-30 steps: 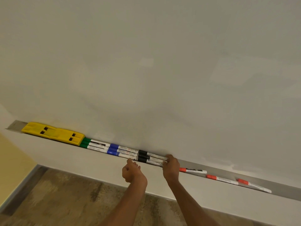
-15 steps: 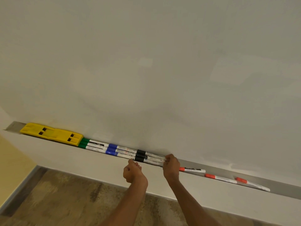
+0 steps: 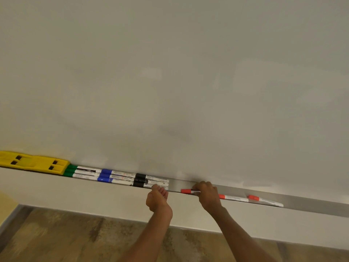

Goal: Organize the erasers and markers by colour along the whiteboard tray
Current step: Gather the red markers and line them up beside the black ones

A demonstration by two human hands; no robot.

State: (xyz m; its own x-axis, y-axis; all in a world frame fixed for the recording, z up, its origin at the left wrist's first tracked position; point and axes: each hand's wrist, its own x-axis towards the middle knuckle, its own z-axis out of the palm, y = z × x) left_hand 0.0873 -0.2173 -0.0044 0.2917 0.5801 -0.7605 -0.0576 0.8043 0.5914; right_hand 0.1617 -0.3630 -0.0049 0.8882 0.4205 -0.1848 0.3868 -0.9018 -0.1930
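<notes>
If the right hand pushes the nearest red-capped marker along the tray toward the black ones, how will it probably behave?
The red-capped marker looks like a slim round tube, so it may roll sideways, though the tray keeps it in line. It is probably stiff and light, so the right hand should slide it easily. The smooth metal tray likely gives little friction, so it could overshoot.
</notes>
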